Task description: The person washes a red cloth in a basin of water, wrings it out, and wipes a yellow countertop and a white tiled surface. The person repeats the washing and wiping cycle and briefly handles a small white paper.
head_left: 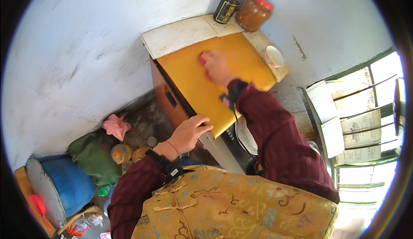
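Note:
My right hand (218, 68) is closed around a red cloth (202, 58) and presses it on the yellow top (180, 69) of a cabinet. Parts of the cloth show beyond the fingers; the rest is hidden, and the hand is slightly blurred. At the near left corner of that top, my left hand (187, 133) rests with fingers stretched out and nothing in them. Below it, the cabinet's brown side (165, 97) has a dark slot.
Pale cardboard (176, 37) borders the top, with a black gold-capped bottle (226, 9), a red-lidded brown jar (254, 13) and a white bowl (274, 56). A blue drum (71, 183), green cloth (94, 157) and pink cloth (116, 126) lie left. A barred window (361, 123) stands right.

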### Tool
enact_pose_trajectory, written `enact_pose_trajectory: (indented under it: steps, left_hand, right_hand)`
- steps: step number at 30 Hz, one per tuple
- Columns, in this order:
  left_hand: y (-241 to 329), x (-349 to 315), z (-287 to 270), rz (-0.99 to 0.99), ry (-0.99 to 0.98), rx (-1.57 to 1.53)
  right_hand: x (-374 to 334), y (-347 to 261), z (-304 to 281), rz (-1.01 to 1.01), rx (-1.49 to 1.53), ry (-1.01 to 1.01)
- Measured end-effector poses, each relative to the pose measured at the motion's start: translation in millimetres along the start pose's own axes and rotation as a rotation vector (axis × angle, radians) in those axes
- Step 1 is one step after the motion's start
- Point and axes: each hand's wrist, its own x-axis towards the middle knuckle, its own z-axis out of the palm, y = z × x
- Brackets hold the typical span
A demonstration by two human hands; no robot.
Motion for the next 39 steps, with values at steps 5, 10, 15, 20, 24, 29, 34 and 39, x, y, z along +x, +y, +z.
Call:
enact_pose_trajectory:
  steps: [5,10,15,20,24,29,34,39]
  left_hand:
    - [-3.2,-0.2,0.3,0.007,0.002,-0.039]
    - [-4.5,1.6,-2.6,0.003,-0.024,0.001]
    - [-4.1,3.8,-3.8,-0.005,-0.027,-0.051]
    - [-4.9,2.6,-4.5,0.024,-0.018,-0.062]
    - [-3.5,2.7,-4.0,0.003,-0.020,-0.094]
    - [-1.6,4.8,-4.7,0.024,-0.020,-0.073]
    - [-0.6,2.0,-6.2,0.013,-0.026,-0.062]
    - [-1.6,1.6,-4.3,-0.006,-0.044,-0.076]
  right_hand:
    - [-52.9,-38.5,-4.9,0.552,0.943,-0.096]
    - [-2.7,97.8,0.2,0.493,-0.246,0.278]
    - [14.1,43.8,18.8,0.057,-0.005,0.164]
    - [-15.0,41.9,1.7,0.053,0.505,0.019]
    - [22.2,95.3,3.4,0.499,0.074,0.169]
    - [30.0,40.0,41.2,0.005,0.201,0.192]
    - [33.6,44.0,11.5,0.577,0.565,-0.070]
    - [59.1,8.0,39.5,0.405,-0.097,0.059]
